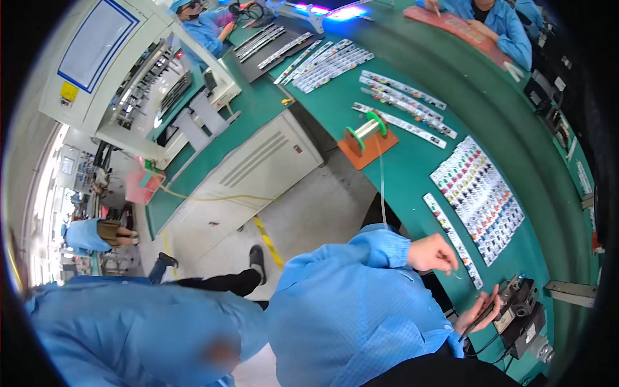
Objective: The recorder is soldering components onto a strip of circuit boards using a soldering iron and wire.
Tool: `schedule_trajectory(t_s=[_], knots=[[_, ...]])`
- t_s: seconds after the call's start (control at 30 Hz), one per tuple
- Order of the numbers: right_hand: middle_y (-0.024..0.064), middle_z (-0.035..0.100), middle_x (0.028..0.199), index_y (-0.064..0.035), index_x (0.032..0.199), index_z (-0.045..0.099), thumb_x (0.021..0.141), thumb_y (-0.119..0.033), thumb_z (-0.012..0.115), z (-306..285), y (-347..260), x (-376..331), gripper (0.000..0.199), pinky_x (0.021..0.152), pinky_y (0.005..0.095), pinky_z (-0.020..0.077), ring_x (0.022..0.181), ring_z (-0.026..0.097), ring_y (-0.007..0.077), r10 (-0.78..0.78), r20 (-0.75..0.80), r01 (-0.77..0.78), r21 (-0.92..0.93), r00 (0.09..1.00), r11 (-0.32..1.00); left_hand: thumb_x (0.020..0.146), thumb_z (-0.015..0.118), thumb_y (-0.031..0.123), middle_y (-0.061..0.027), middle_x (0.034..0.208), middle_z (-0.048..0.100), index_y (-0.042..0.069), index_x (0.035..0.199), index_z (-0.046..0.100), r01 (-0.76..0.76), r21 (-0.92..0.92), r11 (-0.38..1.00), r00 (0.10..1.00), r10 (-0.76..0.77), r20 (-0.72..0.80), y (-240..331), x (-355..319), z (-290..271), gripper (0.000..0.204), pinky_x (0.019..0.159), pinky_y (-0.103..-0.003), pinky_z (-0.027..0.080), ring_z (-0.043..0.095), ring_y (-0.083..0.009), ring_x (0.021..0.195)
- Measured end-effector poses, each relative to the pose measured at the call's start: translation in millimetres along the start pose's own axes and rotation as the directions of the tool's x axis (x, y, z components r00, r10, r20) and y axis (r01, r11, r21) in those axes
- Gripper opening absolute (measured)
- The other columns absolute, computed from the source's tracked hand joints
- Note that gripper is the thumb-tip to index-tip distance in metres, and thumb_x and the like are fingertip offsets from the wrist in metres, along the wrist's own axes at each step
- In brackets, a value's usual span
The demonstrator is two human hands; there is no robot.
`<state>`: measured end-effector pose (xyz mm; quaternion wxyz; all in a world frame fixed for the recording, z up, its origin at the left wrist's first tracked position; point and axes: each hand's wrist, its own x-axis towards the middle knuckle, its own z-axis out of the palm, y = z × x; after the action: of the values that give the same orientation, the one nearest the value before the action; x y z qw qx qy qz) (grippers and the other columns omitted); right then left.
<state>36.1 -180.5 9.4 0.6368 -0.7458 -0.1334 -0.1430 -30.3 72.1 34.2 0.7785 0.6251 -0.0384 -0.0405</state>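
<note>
My left hand (433,253) is closed in a pinch beside a white strip (452,240) with small coloured parts on it. A thin strand of solder wire (458,275) shows at its fingertips. My right hand (480,312) is curled around a slim black handle, which looks like a soldering iron (472,324). It is next to a dark bench unit (521,309) with cables. A spool of wire (367,131) with green ends stands on a brown base (361,157). From it a pale strand (382,187) runs down behind my left sleeve.
A block of strips with coloured parts (478,197) lies on the green table (412,193). More strips (406,100) lie farther off. A person in blue (161,322) is close on my left; others work across the tables. A white machine cabinet (251,171) stands at left.
</note>
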Motion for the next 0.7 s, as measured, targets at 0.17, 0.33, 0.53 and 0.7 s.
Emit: schedule_trajectory(t_s=[0.17,0.33,0.53,0.7], knots=[[0.0253,0.052,0.133,0.0022,0.128,0.042,0.096,-0.002,0.049,21,-22,-2,0.033,0.079,0.0293,0.0464,0.084,0.054,0.0164,-0.067,0.290,0.014,0.183,0.955,0.983,0.084,0.062,-0.005,-0.0120,0.088,0.071,-0.006,0.099,0.068,0.031,-0.115,0.993,0.995,-0.041,-0.086,3,17,28,0.016,0.077,-0.029,0.054,0.068,-0.0160,0.083],[0.0270,0.056,0.127,-0.0027,0.125,0.046,0.094,0.003,0.051,41,-25,-20,0.033,0.072,0.0266,0.0468,0.081,0.054,0.0141,-0.066,0.220,0.017,0.219,0.973,0.976,0.082,0.061,-0.007,-0.0112,0.086,0.070,-0.006,0.095,0.067,0.042,-0.228,0.973,0.999,-0.048,-0.022,0,13,43,0.013,0.071,-0.027,0.054,0.067,-0.0144,0.079],[0.0309,0.062,0.113,-0.0030,0.113,0.051,0.088,0.007,0.059,37,-29,-22,0.028,0.077,0.0263,0.0462,0.108,0.062,0.0313,-0.176,0.203,0.160,0.094,0.963,0.983,0.085,0.065,0.000,-0.0031,0.070,0.064,-0.002,0.085,0.065,0.011,0.114,0.993,0.999,-0.005,-0.048,-3,11,45,0.002,0.053,-0.023,0.045,0.056,-0.0058,0.062],[0.0323,0.060,0.114,-0.0039,0.117,0.049,0.086,0.012,0.056,12,-24,-19,0.035,0.071,0.0276,0.0499,0.099,0.065,0.0294,-0.041,0.091,0.038,0.041,0.995,0.998,0.085,0.064,0.002,-0.0026,0.060,0.059,0.000,0.082,0.063,0.053,0.097,0.994,0.992,-0.042,-0.117,-5,5,38,0.004,0.048,-0.023,0.042,0.053,-0.0049,0.054]])
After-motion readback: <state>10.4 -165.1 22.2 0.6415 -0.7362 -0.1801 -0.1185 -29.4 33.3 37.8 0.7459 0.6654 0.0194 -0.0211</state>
